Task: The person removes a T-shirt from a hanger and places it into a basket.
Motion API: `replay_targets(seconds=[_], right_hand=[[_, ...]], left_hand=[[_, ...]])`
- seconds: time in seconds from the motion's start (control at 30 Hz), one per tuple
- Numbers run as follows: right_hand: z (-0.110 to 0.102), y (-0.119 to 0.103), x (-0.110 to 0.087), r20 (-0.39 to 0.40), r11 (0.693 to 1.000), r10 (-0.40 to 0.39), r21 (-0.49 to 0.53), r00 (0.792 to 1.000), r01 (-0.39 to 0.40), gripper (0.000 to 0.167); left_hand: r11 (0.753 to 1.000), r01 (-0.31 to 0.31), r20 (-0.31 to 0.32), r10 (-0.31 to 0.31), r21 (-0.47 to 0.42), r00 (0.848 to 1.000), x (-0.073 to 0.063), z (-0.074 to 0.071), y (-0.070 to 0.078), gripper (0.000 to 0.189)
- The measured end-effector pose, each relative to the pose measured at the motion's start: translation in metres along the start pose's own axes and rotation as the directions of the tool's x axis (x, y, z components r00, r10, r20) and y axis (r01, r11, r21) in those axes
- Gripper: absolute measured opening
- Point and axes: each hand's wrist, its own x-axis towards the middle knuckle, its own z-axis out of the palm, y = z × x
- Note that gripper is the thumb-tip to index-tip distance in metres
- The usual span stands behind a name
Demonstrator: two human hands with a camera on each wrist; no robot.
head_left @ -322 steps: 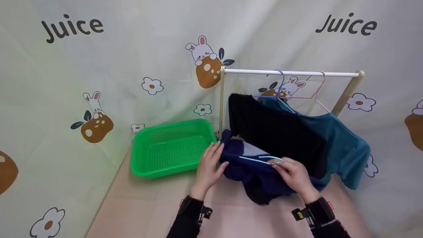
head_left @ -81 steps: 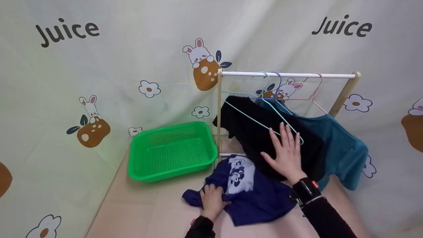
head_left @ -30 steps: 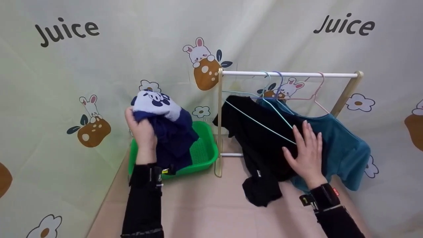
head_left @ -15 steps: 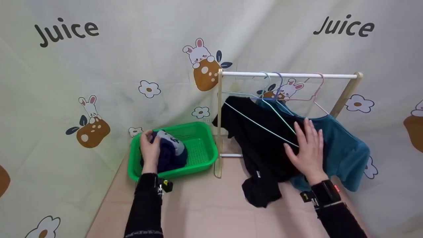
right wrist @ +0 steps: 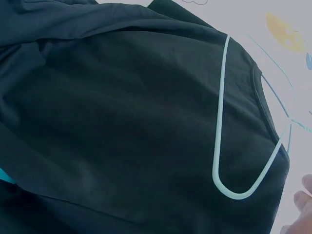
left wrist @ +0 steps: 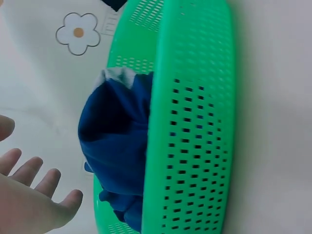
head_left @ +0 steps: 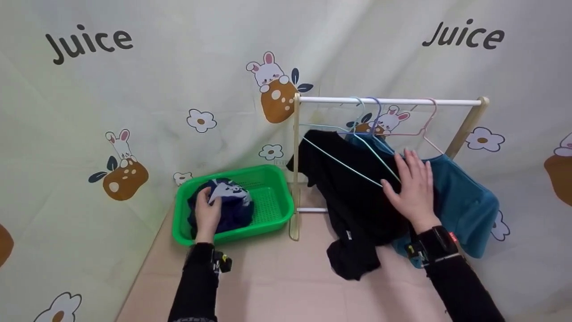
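Observation:
In the head view, a dark blue shirt (head_left: 234, 214) with a pale panda patch lies bunched in the left part of the green basket (head_left: 268, 203). My left hand (head_left: 207, 217) is just above it, and the left wrist view shows its fingers spread, apart from the cloth. A bare mint-green hanger (right wrist: 218, 136) hangs at the left of the rack, in front of a black shirt (head_left: 357, 197). Beside the hanger's lower end, my right hand (head_left: 415, 192) has its fingers extended and grips nothing; whether it touches the hanger or shirt, I cannot tell.
The clothes rack's white rail (head_left: 402, 102) runs between wooden posts to the right of the basket. A teal shirt (head_left: 469, 201) hangs on a pink hanger at the right. One black sleeve (head_left: 355, 259) trails onto the pale pink tabletop (head_left: 286, 277).
The mint hanger, in my right hand at first, now hangs on the rail without the blue shirt. My left hand has carried that shirt from the table into the basket and released it.

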Motion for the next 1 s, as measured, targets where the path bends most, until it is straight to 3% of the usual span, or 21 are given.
replay_targets(seconds=[0.5, 0.73, 1.0], right_hand=[[0.001, -0.005, 0.037, 0.114, 0.996, 0.068, 0.052, 0.991, -0.074, 0.067], [0.006, -0.008, 0.051, 0.15, 0.993, 0.091, 0.056, 0.984, -0.101, 0.068], [0.006, -0.01, 0.067, 0.22, 0.982, 0.152, 0.081, 0.964, -0.173, 0.069]], left_hand=[[0.986, -0.085, 0.067, 0.076, 0.145, 0.995, -0.015, 0.02, -0.013, 0.061], [0.948, -0.137, 0.086, 0.117, 0.286, 0.989, -0.029, 0.036, -0.017, 0.067], [0.907, -0.222, 0.115, 0.193, 0.359, 0.975, -0.04, 0.054, -0.016, 0.07]])
